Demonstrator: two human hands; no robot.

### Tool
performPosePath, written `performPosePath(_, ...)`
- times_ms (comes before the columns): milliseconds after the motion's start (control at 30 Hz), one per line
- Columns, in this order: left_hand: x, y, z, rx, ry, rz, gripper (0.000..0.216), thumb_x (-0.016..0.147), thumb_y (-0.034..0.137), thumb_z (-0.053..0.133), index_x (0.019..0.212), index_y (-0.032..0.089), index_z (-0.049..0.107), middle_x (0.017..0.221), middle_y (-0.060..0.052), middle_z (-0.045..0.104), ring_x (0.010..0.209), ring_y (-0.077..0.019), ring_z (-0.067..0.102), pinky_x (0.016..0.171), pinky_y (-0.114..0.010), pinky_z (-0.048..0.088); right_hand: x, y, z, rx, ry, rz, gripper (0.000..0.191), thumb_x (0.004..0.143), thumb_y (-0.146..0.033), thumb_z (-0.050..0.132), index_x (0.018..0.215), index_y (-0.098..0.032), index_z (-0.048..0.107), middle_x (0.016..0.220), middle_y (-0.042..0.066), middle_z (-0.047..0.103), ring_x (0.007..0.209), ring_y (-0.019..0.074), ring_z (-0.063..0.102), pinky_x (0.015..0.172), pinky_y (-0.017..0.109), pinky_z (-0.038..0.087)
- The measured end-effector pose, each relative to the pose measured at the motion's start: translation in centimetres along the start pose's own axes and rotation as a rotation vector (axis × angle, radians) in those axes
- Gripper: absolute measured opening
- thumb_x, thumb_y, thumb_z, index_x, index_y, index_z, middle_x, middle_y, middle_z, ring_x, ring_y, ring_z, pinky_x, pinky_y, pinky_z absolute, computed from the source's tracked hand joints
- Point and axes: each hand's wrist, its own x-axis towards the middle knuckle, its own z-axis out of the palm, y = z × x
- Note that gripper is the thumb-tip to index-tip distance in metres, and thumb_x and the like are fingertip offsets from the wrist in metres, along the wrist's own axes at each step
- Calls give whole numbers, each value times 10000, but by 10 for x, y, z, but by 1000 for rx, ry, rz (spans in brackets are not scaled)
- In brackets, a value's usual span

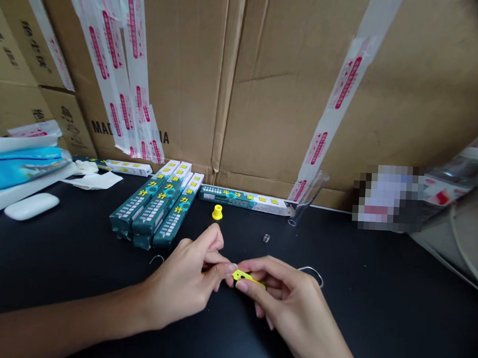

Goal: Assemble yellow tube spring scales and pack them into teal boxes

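Note:
My left hand (189, 283) and my right hand (280, 304) meet over the black table (377, 293), both pinched on a small yellow plastic piece (244, 277). A thin wire loop (312, 272) shows behind my right hand; I cannot tell if it joins the piece. A yellow cap (217, 212) stands upright just beyond my left hand. A tiny metal spring (266, 237) lies to its right. Another wire hook (157, 258) lies left of my left hand.
Several green-and-white boxes (157, 204) lie stacked at centre left; one more box (244, 199) and a clear tube (308, 198) lie along the cardboard cartons (268, 84). A white mouse (31, 206), blue packets (19, 167) and white paper (97, 179) sit at the left.

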Motion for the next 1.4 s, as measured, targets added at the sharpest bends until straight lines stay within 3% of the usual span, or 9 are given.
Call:
performPosePath(167,-1,1,0,-30,-33,-23,225,948,238,478,819,266,296,613,68,600,523,-118,535,542,-241,438,-5,1,-2,-349,71,-306,167,925,-274,630,933,-270,797,697,-4,588,565,134,543,513,234,439)
performPosePath(267,-2,1,1,-45,-36,-30,223,964,235,461,811,263,301,614,72,587,514,-110,521,540,-239,438,-4,-1,-2,-411,120,-406,195,928,-219,615,978,-261,798,694,-6,557,573,137,554,527,234,448)
performPosePath(500,-1,-2,0,-63,-53,-11,168,980,233,449,849,256,347,667,63,611,560,-112,522,544,-225,412,1,-9,-7,-338,116,-308,183,945,-283,601,888,-226,765,798,26,671,618,152,618,560,251,480)
performPosePath(633,-2,0,0,-23,-87,-14,37,964,236,514,949,235,480,703,56,676,621,-118,600,589,-214,441,2,-5,-7,-181,123,-222,145,924,-323,625,906,-240,743,848,28,688,646,156,622,545,244,485)
performPosePath(733,-3,0,1,-8,-72,-48,129,924,269,606,1046,231,590,736,52,729,657,-128,649,616,-209,469,4,-4,-6,17,132,-99,141,851,-347,714,924,-228,728,769,4,686,587,139,607,525,233,493)
performPosePath(967,-5,4,2,95,8,-53,132,874,313,684,837,205,751,712,32,756,580,-119,613,563,-197,450,9,-17,-9,382,51,33,265,680,-371,872,814,-182,742,680,-14,690,574,110,597,580,209,523)
performPosePath(1167,-5,2,1,20,46,-48,138,864,331,699,914,213,751,717,32,744,474,-91,573,483,-182,454,3,-20,-7,403,-1,-37,221,808,-401,787,844,-197,710,915,33,762,828,144,685,798,222,549)
performPosePath(1267,-4,-2,1,-36,44,-115,238,844,399,714,974,199,713,620,41,702,385,-83,522,390,-171,408,2,-18,-9,502,37,-51,230,846,-414,757,915,-216,662,980,47,789,891,164,729,867,265,566)
performPosePath(1400,-3,-2,2,4,25,-125,275,837,425,723,991,200,687,611,43,714,417,-99,568,406,-171,436,4,-14,-19,590,119,-59,223,860,-402,750,931,-216,650,1001,64,807,984,200,749,892,288,586)
